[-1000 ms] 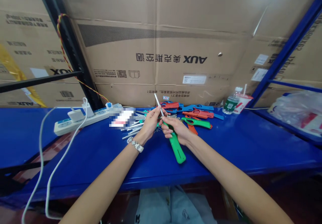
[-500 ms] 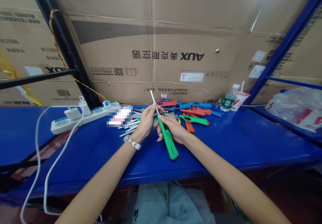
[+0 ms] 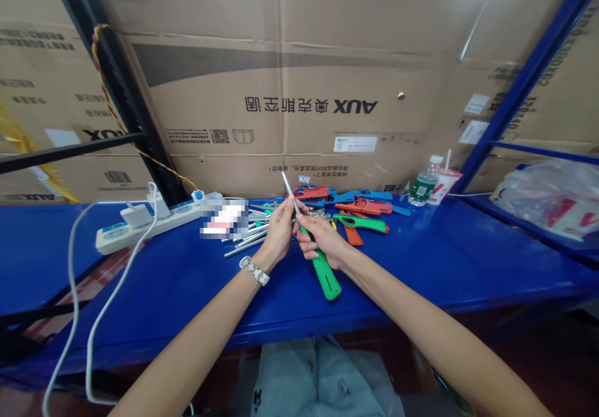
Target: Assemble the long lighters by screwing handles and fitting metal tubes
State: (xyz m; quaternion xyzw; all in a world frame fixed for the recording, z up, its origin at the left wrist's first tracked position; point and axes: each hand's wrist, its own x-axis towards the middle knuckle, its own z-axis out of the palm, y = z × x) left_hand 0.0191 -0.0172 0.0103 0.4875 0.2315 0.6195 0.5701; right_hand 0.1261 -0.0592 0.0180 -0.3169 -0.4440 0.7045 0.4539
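Note:
A long-nosed lighter with a green handle point(image 3: 327, 276) slants across the middle of the view, its slim metal tube point(image 3: 286, 183) pointing away from me. My right hand point(image 3: 326, 237) is wrapped round the upper part of the handle, with the thumb near the tube's base. The tube is pinched between the fingers of my left hand point(image 3: 279, 232), just ahead of the right. Fingers hide the joint between tube and handle. Loose metal tubes point(image 3: 248, 241) lie beyond my left hand. Past my right hand are a green lighter handle point(image 3: 362, 223) and red handles point(image 3: 365, 207).
Blue lighter handles point(image 3: 365, 196) lie at the back of the blue table point(image 3: 421, 261). A power strip point(image 3: 163, 221) with white cables is on the left. A water bottle point(image 3: 425, 185) and a cup with a straw point(image 3: 443, 187) stand at the back right. Cardboard point(image 3: 224, 111) rises behind.
My right hand has closed further round the green handle, whose lower end has shifted slightly right. My left hand has moved slightly right, still on the tube.

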